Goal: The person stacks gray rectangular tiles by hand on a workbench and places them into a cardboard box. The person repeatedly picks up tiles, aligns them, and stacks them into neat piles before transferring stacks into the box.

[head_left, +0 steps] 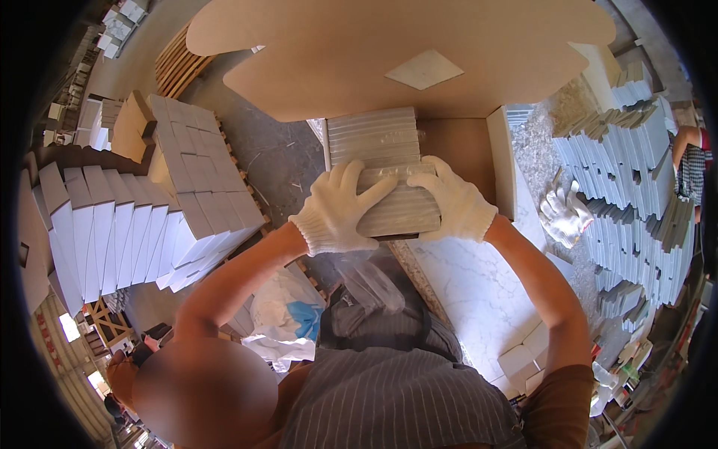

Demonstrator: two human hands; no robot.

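Hands in white knitted gloves are closed around a wrapped bundle of pale grey flat slabs (pixel 396 202): the left hand (pixel 340 213) is clamped on its left end, the right hand (pixel 452 200) on its right end, fingers spread over the top. The bundle is held over an open brown cardboard box (pixel 464 146), just beside a second bundle of the same slabs (pixel 372 136) already lying inside. A marble-patterned white bench (pixel 479 292) is seen below. Stacks of white cartons (pixel 142 224) are ranged to the left, and a spare white glove (pixel 562 213) lies on the right.
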